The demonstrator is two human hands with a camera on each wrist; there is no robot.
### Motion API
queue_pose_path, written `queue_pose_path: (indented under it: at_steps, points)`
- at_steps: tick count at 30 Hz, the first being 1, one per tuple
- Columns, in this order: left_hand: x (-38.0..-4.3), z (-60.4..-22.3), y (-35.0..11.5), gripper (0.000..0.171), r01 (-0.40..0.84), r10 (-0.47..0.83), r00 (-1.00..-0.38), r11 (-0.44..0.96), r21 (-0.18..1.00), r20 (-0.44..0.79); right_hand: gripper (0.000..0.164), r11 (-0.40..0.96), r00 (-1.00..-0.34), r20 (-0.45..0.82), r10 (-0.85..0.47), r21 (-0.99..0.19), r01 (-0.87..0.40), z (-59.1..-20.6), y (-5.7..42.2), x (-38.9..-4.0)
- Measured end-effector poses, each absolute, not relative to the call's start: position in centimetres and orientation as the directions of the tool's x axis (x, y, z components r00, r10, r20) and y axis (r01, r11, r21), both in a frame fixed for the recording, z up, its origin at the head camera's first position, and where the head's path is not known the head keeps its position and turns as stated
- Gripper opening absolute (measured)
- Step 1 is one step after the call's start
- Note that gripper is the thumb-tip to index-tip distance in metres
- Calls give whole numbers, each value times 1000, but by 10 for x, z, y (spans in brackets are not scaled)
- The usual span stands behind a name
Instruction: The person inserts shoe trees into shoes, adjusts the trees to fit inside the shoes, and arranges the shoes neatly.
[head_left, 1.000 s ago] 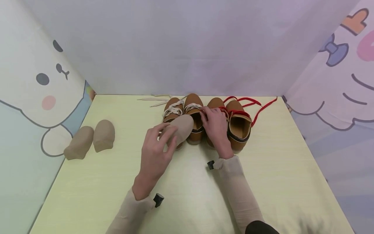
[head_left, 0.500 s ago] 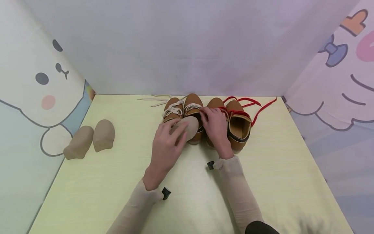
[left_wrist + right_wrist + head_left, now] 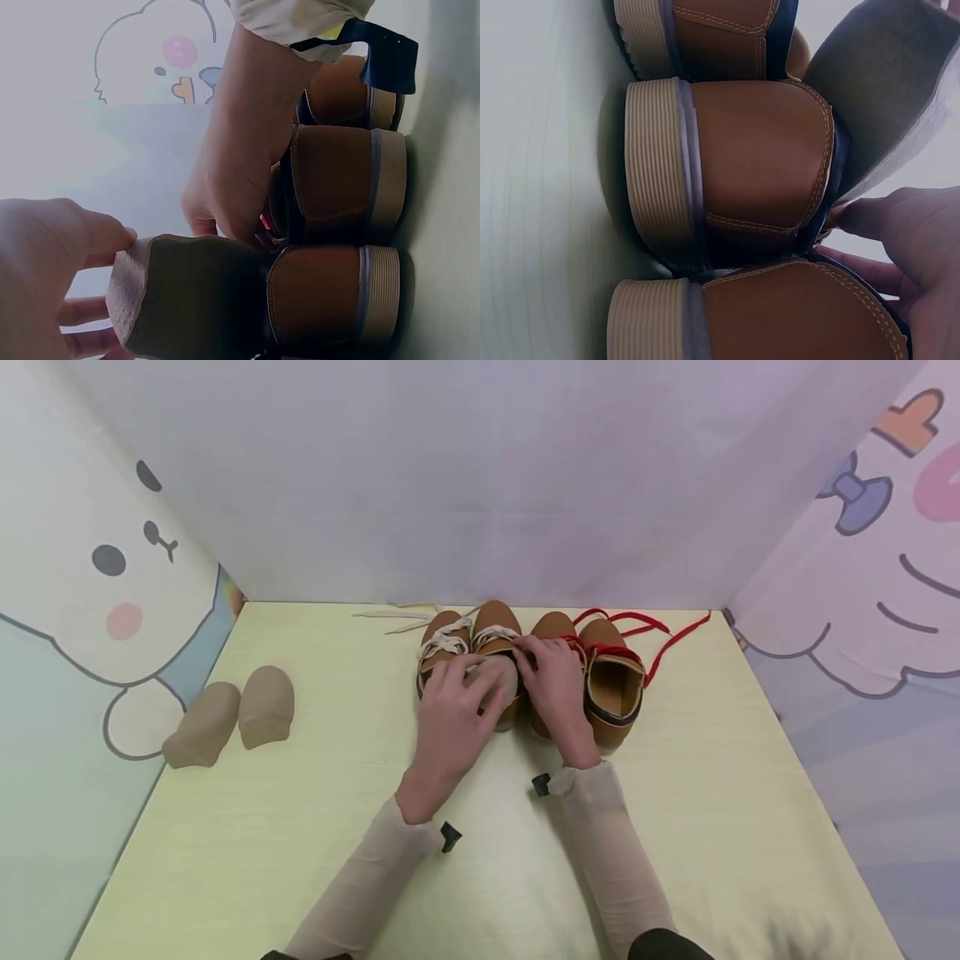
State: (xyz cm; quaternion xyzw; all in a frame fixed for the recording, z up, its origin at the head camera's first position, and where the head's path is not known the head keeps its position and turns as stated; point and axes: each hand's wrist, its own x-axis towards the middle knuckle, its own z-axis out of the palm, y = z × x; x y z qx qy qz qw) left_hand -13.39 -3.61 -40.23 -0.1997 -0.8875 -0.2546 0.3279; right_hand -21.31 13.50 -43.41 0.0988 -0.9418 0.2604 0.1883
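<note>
My left hand (image 3: 450, 718) grips the rear end of a beige, toe-shaped shoe insert (image 3: 504, 670) between thumb and fingers. Its rounded front reaches into the mouth of a brown shoe with white laces (image 3: 495, 618), the second from the left. In the left wrist view the insert (image 3: 195, 292) slants up out of that shoe's collar. My right hand (image 3: 555, 689) pinches the right edge of the same shoe's opening, with its thumb at the collar in the right wrist view. The insert's tip is hidden inside the shoe.
Another white-laced shoe (image 3: 442, 631) stands to the left, and two brown shoes with red laces, one being the rightmost shoe (image 3: 613, 681), stand to the right. Two more inserts (image 3: 267, 706) lie at the table's left. A curtain (image 3: 480, 485) hangs behind the table (image 3: 337, 810).
My left hand has moved right and forward, carrying the insert from over the leftmost shoe into the opening of the second. The right hand has stayed in place.
</note>
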Motion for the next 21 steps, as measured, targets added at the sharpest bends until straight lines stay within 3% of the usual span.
queue_pose_path:
  at_steps: [7,12,17,21]
  points:
    - [-142,-402,-26,31,461,140,-768,798,388,625,22,826,-922,380,-75,-494,-271,-434,137,-212]
    - [-148,-404,-20,33,441,124,-772,811,385,623,21,789,-928,352,-121,-533,-305,-431,142,-213]
    - [-155,-405,-15,41,419,93,-778,813,403,621,23,664,-928,290,-232,-651,-369,-424,155,-212]
    - [-160,-406,-11,44,405,84,-801,806,433,593,28,543,-934,222,-280,-766,-345,-412,168,-206]
